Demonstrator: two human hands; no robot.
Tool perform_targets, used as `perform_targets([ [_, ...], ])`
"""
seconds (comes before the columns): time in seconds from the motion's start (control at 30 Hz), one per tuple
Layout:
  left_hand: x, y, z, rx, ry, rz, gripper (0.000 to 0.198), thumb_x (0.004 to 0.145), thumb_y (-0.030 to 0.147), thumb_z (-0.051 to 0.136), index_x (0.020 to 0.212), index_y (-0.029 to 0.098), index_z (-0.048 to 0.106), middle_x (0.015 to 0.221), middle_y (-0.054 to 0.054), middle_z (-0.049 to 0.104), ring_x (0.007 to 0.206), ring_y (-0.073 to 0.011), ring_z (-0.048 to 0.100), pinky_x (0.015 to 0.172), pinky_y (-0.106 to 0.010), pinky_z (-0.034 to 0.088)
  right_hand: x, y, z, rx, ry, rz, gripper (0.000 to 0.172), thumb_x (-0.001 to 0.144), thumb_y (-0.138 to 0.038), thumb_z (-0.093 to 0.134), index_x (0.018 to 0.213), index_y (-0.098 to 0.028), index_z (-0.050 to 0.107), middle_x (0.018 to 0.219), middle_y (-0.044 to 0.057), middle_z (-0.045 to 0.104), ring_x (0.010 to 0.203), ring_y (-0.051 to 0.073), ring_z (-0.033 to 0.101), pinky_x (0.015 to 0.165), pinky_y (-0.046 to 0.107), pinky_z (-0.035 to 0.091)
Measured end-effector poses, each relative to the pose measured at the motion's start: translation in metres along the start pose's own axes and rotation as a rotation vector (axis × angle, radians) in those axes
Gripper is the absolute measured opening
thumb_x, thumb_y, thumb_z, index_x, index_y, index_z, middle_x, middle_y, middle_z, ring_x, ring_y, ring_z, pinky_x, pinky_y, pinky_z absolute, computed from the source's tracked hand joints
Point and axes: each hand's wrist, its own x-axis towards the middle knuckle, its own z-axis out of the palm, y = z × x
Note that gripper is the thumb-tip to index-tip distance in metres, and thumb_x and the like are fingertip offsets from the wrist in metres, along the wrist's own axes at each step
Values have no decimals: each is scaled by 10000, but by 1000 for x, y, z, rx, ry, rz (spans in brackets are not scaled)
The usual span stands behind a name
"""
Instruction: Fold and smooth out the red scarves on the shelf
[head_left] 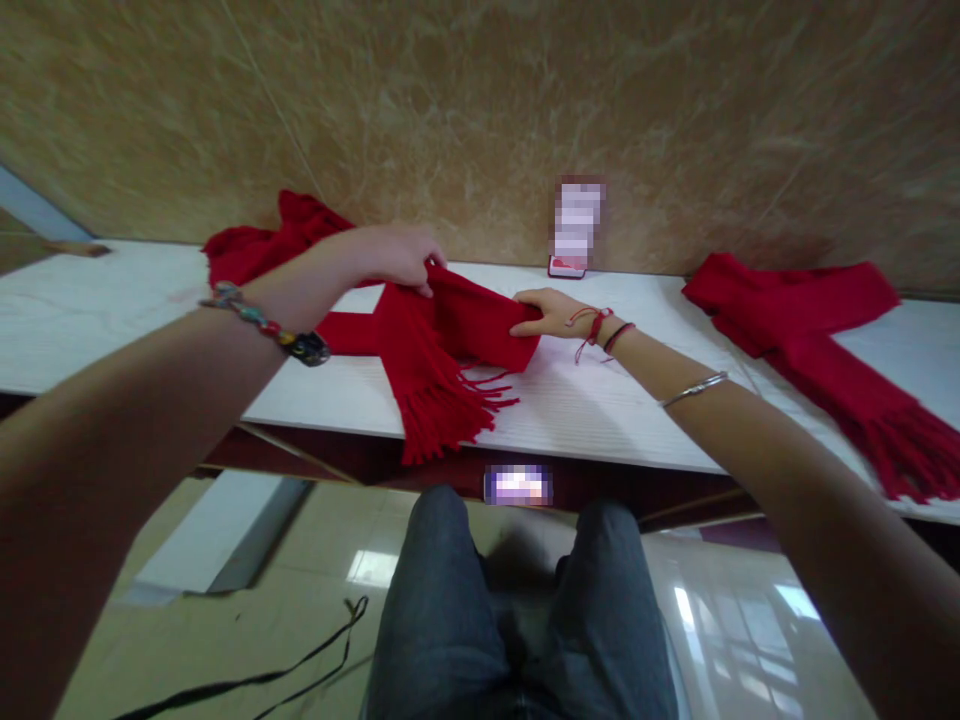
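Observation:
A red fringed scarf (480, 322) is partly raised above the white table, its tassels hanging down toward the table's front edge. My left hand (401, 258) pinches the scarf at its upper fold. At the scarf's right end, my right hand (546, 312) grips the fabric between thumb and fingers. A flat red strip of cloth (349, 333) runs out to the left below my left forearm; whether it joins the held scarf is hidden. Bunched red cloth (259, 245) lies behind that forearm, against the wall.
Another red fringed scarf (802, 310) lies crossed over itself at the right of the white table (600, 410). A phone (576, 225) with a blurred screen leans on the marbled wall. A whitish box (217, 530) and a black strap (247, 682) are on the floor below.

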Motion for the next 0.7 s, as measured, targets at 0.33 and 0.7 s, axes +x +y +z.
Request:
perform_targets([
  [0.33,-1,46,-20,167,45,207,487,855,280,364,1182,-22,562,1111,-39,623,1155,-306,494,916,-416,368,-59,10,-51,-51,455,237,418,746,-544,599,862,-144,644,799,28,636,779,169,560,690,298,445],
  [0.7,6,41,-52,-103,0,265,376,806,188,613,1147,30,611,997,-15,663,998,-248,610,873,-356,444,-132,-14,-130,-203,541,358,287,742,-357,677,861,-98,710,750,66,663,664,114,548,661,295,437],
])
